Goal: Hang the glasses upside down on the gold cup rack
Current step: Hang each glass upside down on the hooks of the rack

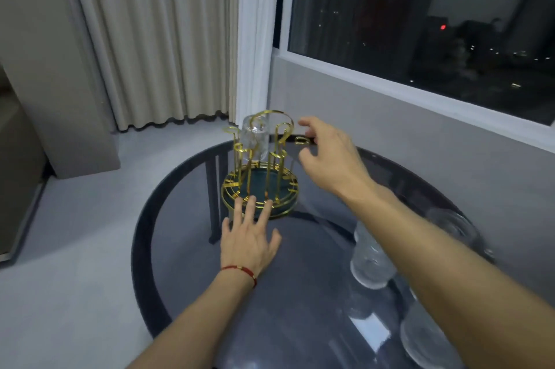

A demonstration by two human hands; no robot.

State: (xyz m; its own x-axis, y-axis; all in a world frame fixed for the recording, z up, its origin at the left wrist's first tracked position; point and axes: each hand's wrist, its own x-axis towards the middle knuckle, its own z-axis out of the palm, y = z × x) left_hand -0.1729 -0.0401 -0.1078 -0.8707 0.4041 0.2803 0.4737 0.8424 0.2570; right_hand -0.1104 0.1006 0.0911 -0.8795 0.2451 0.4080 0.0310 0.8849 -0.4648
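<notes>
A round dark glass worktop (300,293) fills the lower part of the view, set near a window (420,23) and a pale curtain (150,38). Toward its far side stands the gold cup rack (260,170), a thin wire frame of upright pegs rising from a round tray base with a dark green centre. One glass (256,135) already hangs upside down on a far peg.

Three more glasses wait on the worktop's right side, all partly hidden or blurred: a textured glass (371,260) nearest the rack, another glass (453,227) behind the right forearm, and a third glass (426,338) at the lower edge. That makes four glasses in all, as far as I can tell, and one rack.

The left hand (249,236) lies flat and spread, fingers resting against the front rim of the rack's base, gripping nothing. The right hand (327,152) hovers just beside the rack's upper pegs, fingers loosely curled and open, empty.

The glasses look thick-walled, rigid and breakable, probably smooth enough to slip, though the ribbed texture should help. Each is best taken around the middle of its body, turned over, then lowered mouth-down over a peg. The rack looks light and liable to tip, so steadying its base seems wise.
</notes>
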